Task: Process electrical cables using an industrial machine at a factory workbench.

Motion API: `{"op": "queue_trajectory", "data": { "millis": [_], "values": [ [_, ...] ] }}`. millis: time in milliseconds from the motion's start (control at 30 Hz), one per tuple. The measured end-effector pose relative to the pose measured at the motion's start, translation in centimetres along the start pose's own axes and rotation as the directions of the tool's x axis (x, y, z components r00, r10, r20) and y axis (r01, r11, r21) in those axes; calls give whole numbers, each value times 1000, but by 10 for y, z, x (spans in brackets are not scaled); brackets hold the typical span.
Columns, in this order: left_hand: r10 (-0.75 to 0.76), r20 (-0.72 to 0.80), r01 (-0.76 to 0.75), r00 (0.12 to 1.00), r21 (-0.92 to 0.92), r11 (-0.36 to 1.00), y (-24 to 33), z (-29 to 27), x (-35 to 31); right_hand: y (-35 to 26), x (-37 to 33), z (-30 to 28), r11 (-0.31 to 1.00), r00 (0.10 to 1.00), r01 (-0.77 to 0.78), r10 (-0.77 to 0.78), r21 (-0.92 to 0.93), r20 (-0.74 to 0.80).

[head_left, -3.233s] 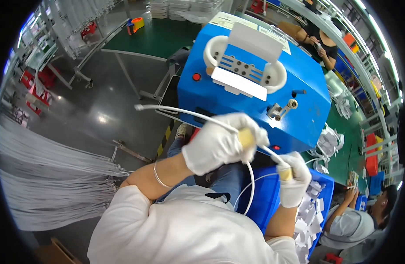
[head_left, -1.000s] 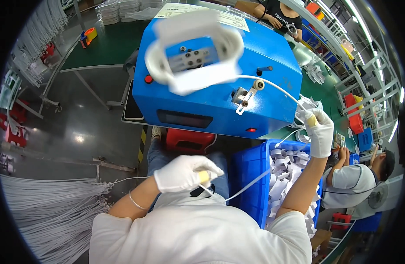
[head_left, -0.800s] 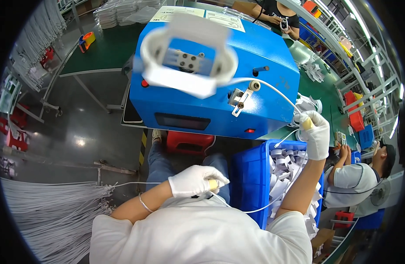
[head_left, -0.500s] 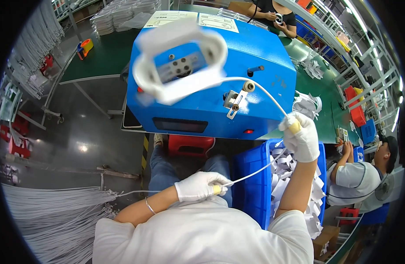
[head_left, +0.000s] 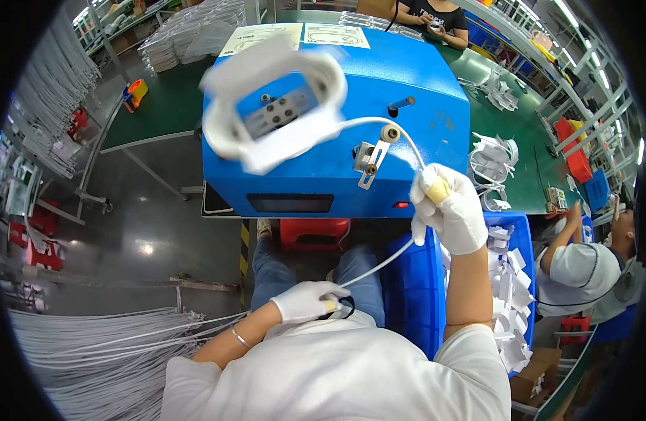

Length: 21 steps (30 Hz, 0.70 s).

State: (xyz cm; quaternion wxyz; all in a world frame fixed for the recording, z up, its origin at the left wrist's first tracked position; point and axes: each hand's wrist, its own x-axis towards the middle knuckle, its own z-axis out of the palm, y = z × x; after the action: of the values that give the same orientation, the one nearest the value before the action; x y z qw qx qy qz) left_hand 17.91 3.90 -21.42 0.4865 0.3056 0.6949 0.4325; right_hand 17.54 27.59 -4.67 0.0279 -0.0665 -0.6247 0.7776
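Observation:
A blue bench machine [head_left: 379, 77] stands before me. On its front is a white loop of cable [head_left: 323, 130] with flat white pieces, blurred by motion. From it a white cable [head_left: 407, 137] bends past the roller bracket to my right hand [head_left: 449, 207], whose gloved fingers are closed round it, with a yellowish fingertip showing. The cable runs on down to my left hand [head_left: 309, 302], gloved and closed on it at my lap. A thin black loop [head_left: 347, 306] shows beside the left fingers; I cannot tell whether they hold it.
A blue bin [head_left: 414, 295] of folded white pieces [head_left: 512, 309] stands at my right. Many white cables [head_left: 105, 358] lie at lower left. A red stool [head_left: 312, 231] is under the machine. White coils [head_left: 491, 161] lie on the green bench [head_left: 530, 158]. A co-worker [head_left: 586, 274] sits at right.
My right hand has moved left and slightly up along with the cable. My left hand has shifted slightly left. A black loop now shows beside it, and the view has shifted slightly.

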Motion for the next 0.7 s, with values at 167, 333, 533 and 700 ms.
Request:
{"op": "queue_trajectory", "data": {
  "millis": [167, 333, 533, 700],
  "values": [
    [80, 43, -79, 996, -26, 997, 37, 0, 16, -3, 1, 1, 999, 999, 32, -32, -21, -22],
    [128, -11, -127, 992, 46, 991, 93, -15, 10, -4, -2, 4, 999, 998, 47, -47, 3, -30],
    [626, -321, -318, 711, 646, 693, 125, -37, -29, -20, 3, 9, 924, 972, 77, -154, -376, -180],
    [477, 49, -387, 877, 660, 644, 131, -71, -75, -27, 18, -14, 305, 754, 400, -645, -864, 121]
  ]
}}
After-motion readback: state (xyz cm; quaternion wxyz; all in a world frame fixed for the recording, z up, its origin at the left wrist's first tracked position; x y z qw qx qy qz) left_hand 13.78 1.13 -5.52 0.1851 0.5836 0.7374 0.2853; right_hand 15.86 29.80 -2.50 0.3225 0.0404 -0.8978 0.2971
